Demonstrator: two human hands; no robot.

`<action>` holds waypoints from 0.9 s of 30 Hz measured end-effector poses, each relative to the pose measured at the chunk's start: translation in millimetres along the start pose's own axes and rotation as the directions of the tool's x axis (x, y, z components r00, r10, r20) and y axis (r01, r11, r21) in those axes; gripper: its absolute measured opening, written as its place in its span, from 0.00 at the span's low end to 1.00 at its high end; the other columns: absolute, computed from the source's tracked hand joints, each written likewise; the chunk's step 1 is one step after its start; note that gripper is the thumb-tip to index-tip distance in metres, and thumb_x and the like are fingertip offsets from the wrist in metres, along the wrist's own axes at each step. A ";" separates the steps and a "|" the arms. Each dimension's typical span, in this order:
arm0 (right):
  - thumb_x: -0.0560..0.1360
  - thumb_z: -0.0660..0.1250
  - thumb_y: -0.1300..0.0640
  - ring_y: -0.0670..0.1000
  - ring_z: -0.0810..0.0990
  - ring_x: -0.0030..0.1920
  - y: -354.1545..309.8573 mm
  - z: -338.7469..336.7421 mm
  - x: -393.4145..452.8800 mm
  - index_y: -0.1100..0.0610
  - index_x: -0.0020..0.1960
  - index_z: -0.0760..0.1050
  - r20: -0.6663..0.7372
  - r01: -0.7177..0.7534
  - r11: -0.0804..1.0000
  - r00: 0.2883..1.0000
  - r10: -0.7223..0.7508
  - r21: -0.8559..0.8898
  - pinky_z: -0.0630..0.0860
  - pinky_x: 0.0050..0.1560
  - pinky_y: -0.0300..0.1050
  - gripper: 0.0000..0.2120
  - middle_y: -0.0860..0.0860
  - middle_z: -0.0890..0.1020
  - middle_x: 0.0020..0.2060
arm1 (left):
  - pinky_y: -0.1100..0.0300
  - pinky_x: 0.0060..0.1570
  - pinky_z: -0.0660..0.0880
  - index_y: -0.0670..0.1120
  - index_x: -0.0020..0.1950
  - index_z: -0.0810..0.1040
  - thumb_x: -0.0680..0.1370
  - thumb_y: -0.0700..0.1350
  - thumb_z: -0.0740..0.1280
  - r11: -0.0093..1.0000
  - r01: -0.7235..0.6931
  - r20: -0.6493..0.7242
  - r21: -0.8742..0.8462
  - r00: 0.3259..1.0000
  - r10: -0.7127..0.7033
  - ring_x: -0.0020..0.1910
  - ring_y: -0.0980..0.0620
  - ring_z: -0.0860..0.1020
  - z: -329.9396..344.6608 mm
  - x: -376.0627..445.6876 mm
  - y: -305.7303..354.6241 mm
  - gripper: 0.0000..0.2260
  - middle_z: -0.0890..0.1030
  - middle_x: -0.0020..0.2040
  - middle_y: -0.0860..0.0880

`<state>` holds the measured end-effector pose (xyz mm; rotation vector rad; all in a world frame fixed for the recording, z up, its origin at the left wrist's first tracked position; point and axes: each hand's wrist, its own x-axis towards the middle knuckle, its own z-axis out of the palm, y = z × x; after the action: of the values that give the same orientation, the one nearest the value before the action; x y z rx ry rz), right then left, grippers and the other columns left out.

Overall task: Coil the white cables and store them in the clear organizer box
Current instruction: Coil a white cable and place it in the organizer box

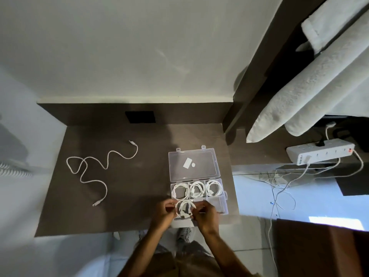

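Note:
The clear organizer box (223,202) lies open at the table's front right, its lid (192,163) folded back. Three coiled white cables (197,189) fill the three far compartments. Over the near left compartment a fourth coiled cable (185,209) is pinched on both sides: my left hand (164,212) grips its left edge and my right hand (205,214) grips its right edge. Whether the coil rests inside the compartment or hovers just above it is unclear. One loose white cable (93,170) snakes uncoiled across the left part of the table.
The dark brown table (129,196) meets a wall at the back, with a black square (140,116) there. Right of the table a white power strip (319,153) sits with tangled wires trailing to the floor. White towels (311,86) hang at upper right.

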<state>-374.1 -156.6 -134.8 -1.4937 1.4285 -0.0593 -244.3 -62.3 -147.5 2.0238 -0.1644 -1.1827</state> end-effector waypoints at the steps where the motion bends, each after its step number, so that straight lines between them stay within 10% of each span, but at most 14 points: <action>1: 0.76 0.78 0.64 0.57 0.90 0.43 2.0 2.3 -0.5 0.62 0.50 0.84 -0.004 0.014 1.000 1.000 -0.015 -0.021 0.84 0.41 0.38 0.05 0.58 0.90 0.41 | 0.62 0.43 0.83 0.34 0.60 0.82 0.77 0.27 0.68 0.998 -0.023 -0.030 0.063 0.999 0.025 0.54 0.43 0.83 1.0 -2.8 -2.3 0.13 0.85 0.55 0.38; 4: 0.77 0.76 0.65 0.49 0.86 0.36 3.2 7.4 0.1 0.61 0.50 0.85 -0.028 0.073 0.995 0.997 -0.075 -0.072 0.78 0.32 0.25 0.03 0.56 0.89 0.40 | 0.51 0.55 0.83 0.40 0.60 0.85 0.77 0.32 0.70 0.970 -0.088 -0.094 0.225 0.989 0.112 0.54 0.43 0.85 1.9 -9.2 -5.7 0.13 0.88 0.53 0.40; 8: 0.81 0.71 0.64 0.54 0.89 0.39 7.0 12.1 0.0 0.59 0.49 0.85 0.039 0.176 0.969 0.984 -0.171 -0.173 0.89 0.43 0.52 0.05 0.56 0.90 0.43 | 0.77 0.43 0.74 0.45 0.61 0.85 0.79 0.38 0.70 0.921 -0.145 -0.088 0.361 0.978 0.189 0.51 0.56 0.84 3.6 -17.3 -3.6 0.12 0.89 0.53 0.46; 13: 0.83 0.68 0.62 0.56 0.87 0.44 11.9 13.1 -2.0 0.59 0.52 0.80 0.054 0.270 0.932 0.963 -0.264 -0.242 0.87 0.47 0.56 0.03 0.55 0.86 0.47 | 0.67 0.50 0.78 0.47 0.70 0.78 0.79 0.41 0.71 0.899 -0.223 -0.010 0.376 0.970 0.245 0.52 0.52 0.86 5.7 -26.3 -9.2 0.19 0.88 0.54 0.47; 18: 0.84 0.67 0.60 0.53 0.84 0.59 15.6 10.5 -4.1 0.60 0.62 0.82 0.107 0.360 0.896 0.933 -0.344 -0.260 0.83 0.59 0.43 0.09 0.53 0.81 0.60 | 0.69 0.61 0.75 0.45 0.72 0.76 0.78 0.41 0.74 0.822 -0.320 0.039 0.472 0.938 0.343 0.59 0.54 0.82 8.5 -30.3 -20.2 0.22 0.76 0.68 0.47; 21: 0.85 0.67 0.59 0.53 0.84 0.60 18.2 10.5 -6.1 0.57 0.66 0.80 0.138 0.311 0.918 0.949 -0.285 -0.245 0.75 0.50 0.23 0.11 0.46 0.76 0.59 | 0.73 0.58 0.69 0.44 0.70 0.77 0.79 0.43 0.73 0.809 -0.327 0.015 0.488 0.930 0.366 0.58 0.57 0.80 8.8 -31.2 -19.9 0.20 0.74 0.68 0.50; 27: 0.85 0.64 0.58 0.51 0.83 0.60 27.4 8.7 -6.6 0.50 0.76 0.72 0.246 0.420 0.815 0.905 -0.346 -0.399 0.82 0.55 0.38 0.20 0.51 0.73 0.71 | 0.80 0.52 0.71 0.45 0.68 0.77 0.81 0.41 0.70 0.801 -0.323 0.003 0.503 0.928 0.372 0.56 0.55 0.80 14.5 -27.6 -29.4 0.15 0.75 0.66 0.48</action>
<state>-390.0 -140.1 -153.3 -2.1055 1.0238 0.1500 -278.7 -37.3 -152.2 2.3481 -0.8366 -0.8567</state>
